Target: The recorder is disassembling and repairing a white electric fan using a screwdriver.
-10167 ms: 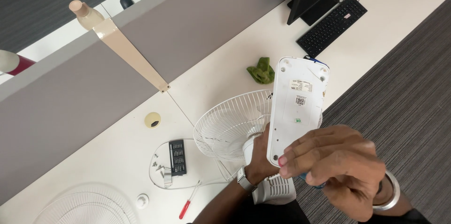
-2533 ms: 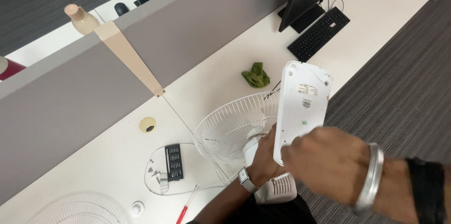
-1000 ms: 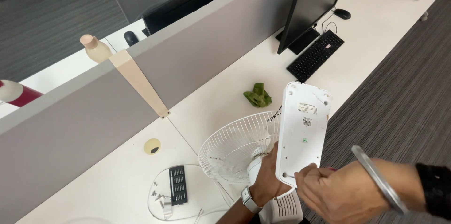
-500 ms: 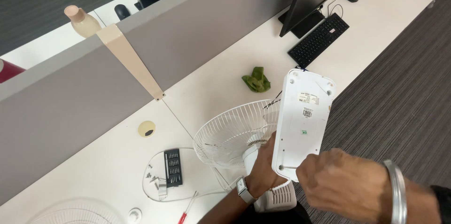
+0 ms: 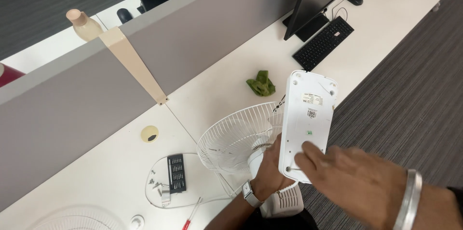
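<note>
Up close, the left hand (image 5: 270, 169) grips the lower edge of the white base (image 5: 307, 125), holding it upright above the desk (image 5: 217, 90). The right hand (image 5: 357, 181) lies open, fingertips (image 5: 305, 149) pressing the base's underside; behind sits the grille (image 5: 238, 136), the keyboard (image 5: 322, 42) well apart.

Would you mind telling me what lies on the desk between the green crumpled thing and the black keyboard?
In the head view, nothing: the stretch of white desk between the green crumpled thing and the black keyboard is bare.
</note>
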